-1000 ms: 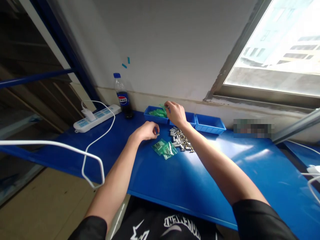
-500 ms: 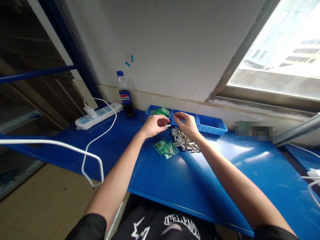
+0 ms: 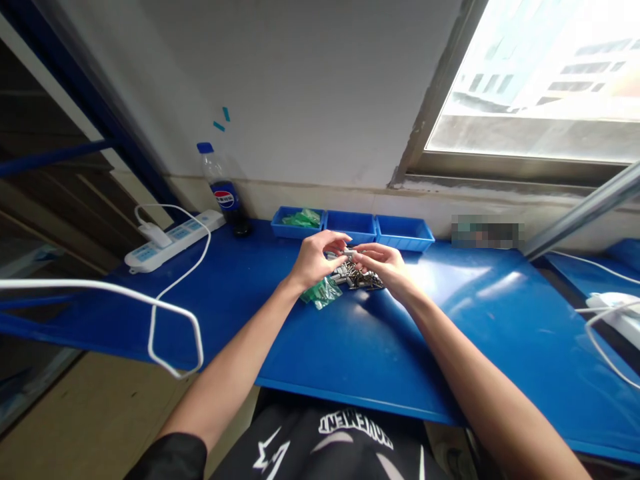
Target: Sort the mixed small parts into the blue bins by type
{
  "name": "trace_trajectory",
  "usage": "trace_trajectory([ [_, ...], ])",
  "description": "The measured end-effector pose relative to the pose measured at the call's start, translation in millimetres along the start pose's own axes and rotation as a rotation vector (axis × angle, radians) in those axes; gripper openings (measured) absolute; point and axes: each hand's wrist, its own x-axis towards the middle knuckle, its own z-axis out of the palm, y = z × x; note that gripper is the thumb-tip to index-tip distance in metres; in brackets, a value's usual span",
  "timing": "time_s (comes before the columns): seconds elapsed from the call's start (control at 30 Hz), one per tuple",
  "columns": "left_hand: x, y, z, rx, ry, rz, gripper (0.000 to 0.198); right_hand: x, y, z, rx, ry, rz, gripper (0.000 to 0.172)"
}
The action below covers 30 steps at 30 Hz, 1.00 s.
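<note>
My left hand (image 3: 315, 260) and my right hand (image 3: 386, 265) meet just above a loose pile of small metal parts (image 3: 364, 280). Pinched between the fingertips of both is a small silvery cylinder (image 3: 349, 253); its finer detail is too small to make out. The pile mixes silvery sleeves with thin brass-and-dark pieces, and my hands hide part of it. Close to my left wrist lie small green-tinted plastic bags (image 3: 323, 293), partly covered by that hand.
Behind my hands stand three blue bins: the left bin (image 3: 280, 231) holds green bags, beside a middle bin (image 3: 350, 217) and a right bin (image 3: 405, 243). A cola bottle (image 3: 225, 200) and a white power strip (image 3: 187, 230) stand at left. A white cable (image 3: 177, 313) crosses the left side.
My hands were apart, the left one holding a small piece. Now my right hand has come down and left to meet it at the fingertips. The camera view has shifted right.
</note>
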Motion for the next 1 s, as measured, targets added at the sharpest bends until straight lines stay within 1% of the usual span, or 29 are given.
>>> trace_trajectory([
  [0.13, -2, -1, 5.1, 0.006, -0.031, -0.008, 0.032, 1, 3, 1, -0.012, 0.005, -0.012, 0.045],
  [0.23, -3, -2, 5.7, -0.012, -0.034, -0.024, 0.030, 1, 6, 3, 0.017, 0.014, -0.045, 0.040],
  [0.33, -3, -2, 5.5, -0.008, -0.041, -0.026, 0.030, 1, 6, 5, 0.027, 0.030, -0.035, 0.040],
  [0.47, -2, -2, 4.8, 0.066, -0.059, -0.039, 0.028, 2, 5, 6, 0.018, 0.056, -0.010, 0.043],
  [0.57, 1, -1, -1.7, 0.190, -0.085, -0.058, 0.020, 5, 6, 6, -0.001, 0.099, -0.010, 0.044],
  [0.63, 1, 1, -11.3, 0.306, -0.140, -0.076, 0.016, 9, 7, 5, -0.018, 0.140, -0.029, 0.044],
  [0.67, 1, 3, -17.4, 0.357, -0.191, -0.085, 0.019, 11, 8, 5, -0.028, 0.163, -0.043, 0.045],
  [0.7, 0, 5, -23.9, 0.387, -0.270, -0.108, 0.025, 13, 9, 5, -0.035, 0.185, -0.059, 0.046],
  [0.77, -3, 7, -36.6, 0.406, -0.428, -0.185, 0.045, 18, 10, 4, -0.042, 0.207, -0.088, 0.051],
  [0.83, -6, 6, -46.3, 0.424, -0.528, -0.243, 0.063, 22, 11, 2, -0.049, 0.194, -0.111, 0.058],
  [0.9, -8, 2, -51.4, 0.458, -0.567, -0.265, 0.070, 24, 11, -1, -0.078, 0.177, -0.129, 0.063],
  [1.0, -8, -6, -52.4, 0.507, -0.587, -0.293, 0.069, 23, 12, -7, -0.126, 0.183, -0.135, 0.057],
])
